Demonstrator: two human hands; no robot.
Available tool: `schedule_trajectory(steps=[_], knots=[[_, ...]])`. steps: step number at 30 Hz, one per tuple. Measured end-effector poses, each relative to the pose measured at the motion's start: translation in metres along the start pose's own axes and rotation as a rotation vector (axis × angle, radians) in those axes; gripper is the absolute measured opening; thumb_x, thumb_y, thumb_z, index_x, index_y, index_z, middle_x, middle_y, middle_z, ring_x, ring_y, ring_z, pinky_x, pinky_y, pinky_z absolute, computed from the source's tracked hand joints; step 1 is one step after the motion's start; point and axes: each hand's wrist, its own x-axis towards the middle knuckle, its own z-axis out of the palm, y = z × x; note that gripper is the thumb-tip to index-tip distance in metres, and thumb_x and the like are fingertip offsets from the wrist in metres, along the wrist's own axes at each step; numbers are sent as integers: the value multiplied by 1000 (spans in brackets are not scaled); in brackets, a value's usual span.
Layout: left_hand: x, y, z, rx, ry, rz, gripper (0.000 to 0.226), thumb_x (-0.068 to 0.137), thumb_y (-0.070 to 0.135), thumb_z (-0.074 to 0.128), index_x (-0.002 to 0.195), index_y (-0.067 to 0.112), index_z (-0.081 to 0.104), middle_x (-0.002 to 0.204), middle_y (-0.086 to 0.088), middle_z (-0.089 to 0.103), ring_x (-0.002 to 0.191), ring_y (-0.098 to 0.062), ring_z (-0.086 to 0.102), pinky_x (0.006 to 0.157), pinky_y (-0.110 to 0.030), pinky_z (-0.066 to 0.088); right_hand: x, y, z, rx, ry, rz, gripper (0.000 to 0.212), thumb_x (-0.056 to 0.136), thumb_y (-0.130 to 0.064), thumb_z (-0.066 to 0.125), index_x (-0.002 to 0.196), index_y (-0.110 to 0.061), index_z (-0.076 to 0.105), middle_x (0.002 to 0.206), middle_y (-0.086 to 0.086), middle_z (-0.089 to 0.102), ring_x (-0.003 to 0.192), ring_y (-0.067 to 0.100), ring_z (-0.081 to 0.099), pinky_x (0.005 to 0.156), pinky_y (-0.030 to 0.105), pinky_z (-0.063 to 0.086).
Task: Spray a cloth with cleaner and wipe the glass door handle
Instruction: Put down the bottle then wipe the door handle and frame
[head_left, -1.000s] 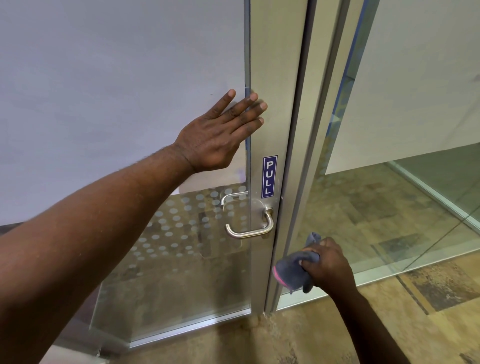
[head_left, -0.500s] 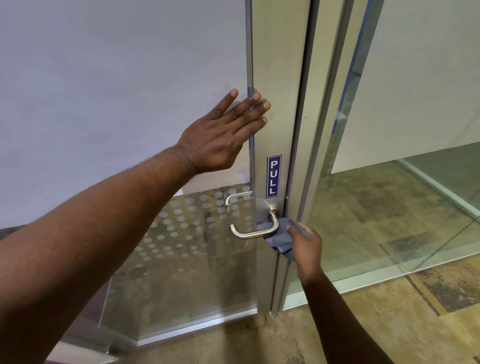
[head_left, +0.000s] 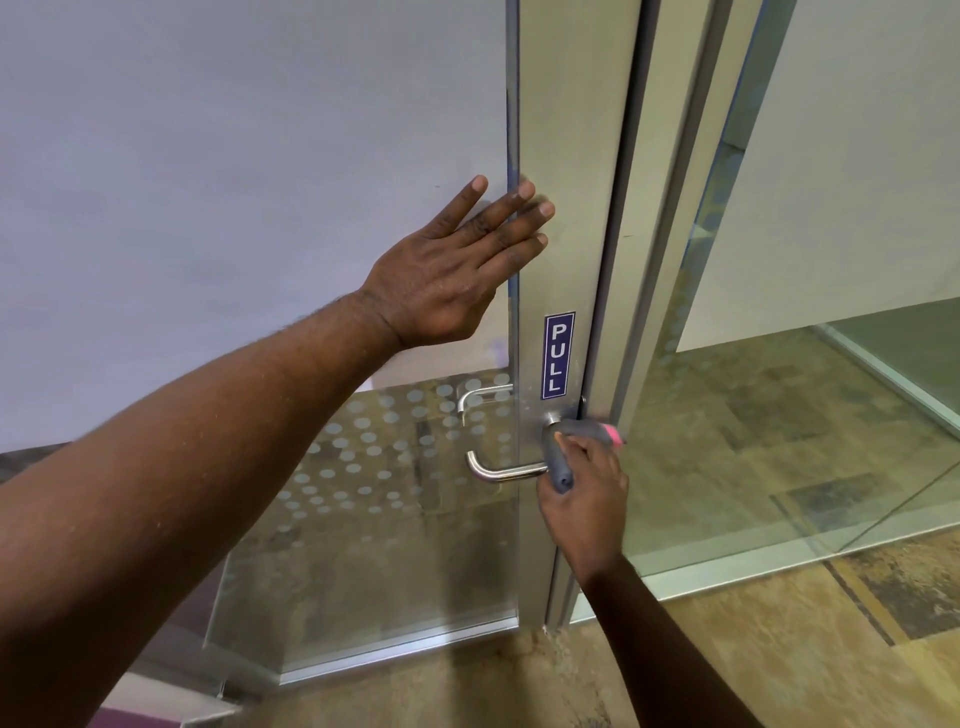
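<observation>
Brushed metal handle (head_left: 506, 472), soft grey cloth (head_left: 563, 457) gripped around its base, apparently pink-edged, frosted glass door (head_left: 260, 182), matt aluminium frame (head_left: 566, 156).

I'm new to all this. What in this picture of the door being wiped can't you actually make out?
Head view, the only one:
- The inner end of the door handle: covered by the grey cloth and the right hand.
- The cloth's pink-edged end: blurred.
- Whether the cloth is damp: too fine to tell.
- The palm of the left hand: hidden behind the hand's own back, against the door.
</observation>
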Motion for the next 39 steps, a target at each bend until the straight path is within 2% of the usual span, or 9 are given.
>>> schedule_trajectory(steps=[7,10,13,17,23,26,31,35,39], knots=[[1,1,-2,6,11,-2,52,106,9,32,158,4,35,167,-18,29,156,-34,25,128,-50,7,1,7,9,228,-36,154,52,87,-15,74,137,-22,61,141,-3,56,126,17,57,99,36,55],[1,1,-1,11,5,-4,53,106,9,33,159,4,34,167,-18,29,156,-34,25,128,-50,6,6,8,15,838,-83,510,25,100,-11,61,120,-19,73,101,5,73,83,23,67,66,33,58],[1,0,0,18,6,-4,53,106,10,32,159,4,34,167,-18,29,156,-34,25,127,-50,6,7,6,16,1118,-26,720,42,99,-1,43,112,-18,79,66,4,63,49,17,49,44,20,39],[1,0,1,22,-6,-4,53,106,10,31,160,5,32,168,-17,28,156,-34,24,128,-49,3,3,-4,20,1461,-74,976,48,96,-5,36,133,-5,66,103,21,71,85,36,67,66,39,60],[1,1,-1,30,-20,1,53,106,10,30,159,5,35,167,-17,29,156,-34,25,127,-49,5,-4,-15,18,1745,-100,1037,53,93,-7,32,137,-3,61,124,26,67,105,41,68,82,46,60],[0,1,-1,32,-19,-1,53,106,11,31,159,5,34,167,-17,29,156,-34,26,127,-49,5,-10,-10,11,1749,-193,994,53,92,-3,30,132,-3,65,121,27,71,104,44,71,77,48,64],[1,1,-2,33,-23,-3,53,106,10,31,159,5,34,167,-17,29,156,-34,25,127,-49,3,-19,4,-9,1427,-87,976,45,96,0,31,130,1,61,80,19,63,51,22,56,36,18,43],[1,2,-3,35,-27,-6,52,106,11,32,158,5,35,167,-17,29,156,-33,25,127,-49,5,-3,1,-17,987,279,746,34,99,3,52,115,-20,71,116,7,73,111,32,70,92,43,61],[1,2,-4,31,-24,-7,53,106,10,32,159,5,34,167,-17,29,156,-33,25,127,-49,4,15,-14,-13,333,1,162,46,91,-19,71,136,-23,62,137,-2,62,114,3,62,93,29,57]])
